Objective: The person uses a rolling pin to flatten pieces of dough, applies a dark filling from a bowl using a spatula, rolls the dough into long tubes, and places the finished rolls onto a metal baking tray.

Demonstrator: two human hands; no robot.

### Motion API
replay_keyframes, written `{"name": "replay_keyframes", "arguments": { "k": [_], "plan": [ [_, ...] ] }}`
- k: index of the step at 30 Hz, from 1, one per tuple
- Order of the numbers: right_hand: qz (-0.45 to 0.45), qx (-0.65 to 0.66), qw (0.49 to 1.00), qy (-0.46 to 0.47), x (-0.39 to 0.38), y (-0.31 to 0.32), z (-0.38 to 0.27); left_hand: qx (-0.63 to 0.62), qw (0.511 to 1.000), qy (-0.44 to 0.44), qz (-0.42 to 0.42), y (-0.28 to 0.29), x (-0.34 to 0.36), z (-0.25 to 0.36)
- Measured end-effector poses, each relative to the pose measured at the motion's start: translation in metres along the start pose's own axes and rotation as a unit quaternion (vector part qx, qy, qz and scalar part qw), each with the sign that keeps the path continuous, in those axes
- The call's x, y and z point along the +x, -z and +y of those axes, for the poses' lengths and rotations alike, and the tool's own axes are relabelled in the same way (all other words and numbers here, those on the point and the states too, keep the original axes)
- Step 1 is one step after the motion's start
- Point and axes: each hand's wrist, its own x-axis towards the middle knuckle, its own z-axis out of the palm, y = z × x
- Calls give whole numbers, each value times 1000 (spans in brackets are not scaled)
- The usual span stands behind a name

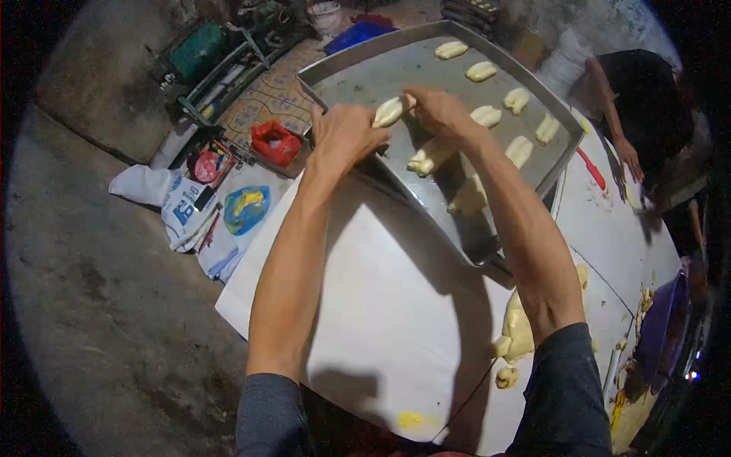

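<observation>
Both my hands reach over a large metal baking tray at the table's far side. Between them is a pale piece of shaped dough, held at its two ends. My left hand pinches the near left end; my right hand has the far right end in its closed fingers. Several other dough pieces lie spaced on the tray, among them one below my right hand and one near the far edge. My right forearm hides part of the tray.
A white table stands before me, with a dough lump by my right elbow. On the right lie a red tool and a purple container; another person's hand works there. A red bag stands at left.
</observation>
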Motion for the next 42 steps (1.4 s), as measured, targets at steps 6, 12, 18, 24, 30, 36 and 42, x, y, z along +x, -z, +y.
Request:
{"name": "replay_keyframes", "arguments": {
  "k": [6,12,18,24,30,36,42],
  "plan": [
    [-46,-74,996,-19,-16,3,-26,82,996,-6,35,-26,16,-5],
    [63,-39,992,106,-45,-19,-21,17,999,-1,40,-35,-4,-29],
    [-1,-42,998,49,-213,107,-123,-162,980,-56,101,41,-113,-36],
    [-120,112,984,70,-435,112,-187,-165,977,109,85,40,-290,-26],
    [-132,23,987,86,-500,57,-271,-329,899,272,98,59,-434,37],
    [-81,78,993,25,-582,105,-245,-343,903,260,13,50,-477,117],
    [55,-23,931,-360,-753,165,-145,-352,893,276,52,41,-525,124]
  ]
}}
